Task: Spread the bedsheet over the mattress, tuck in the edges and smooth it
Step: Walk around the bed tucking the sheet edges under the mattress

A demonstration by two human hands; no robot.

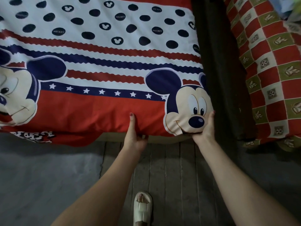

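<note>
tuck | my left hand [135, 134] and right hand [205, 128] both grasp the bedsheet [97, 111] hem (lower centre) | untucked slack – lower left, nearer left hand

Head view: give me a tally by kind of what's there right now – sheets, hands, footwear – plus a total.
Bedsheets: 2 – the Mickey bedsheet and a checked sheet on the neighbouring bed.
Hands: 2 – left hand and right hand, both at the Mickey bedsheet's near edge.
Slippers: 1 – a white slipper on the floor.
Total: 5
</note>
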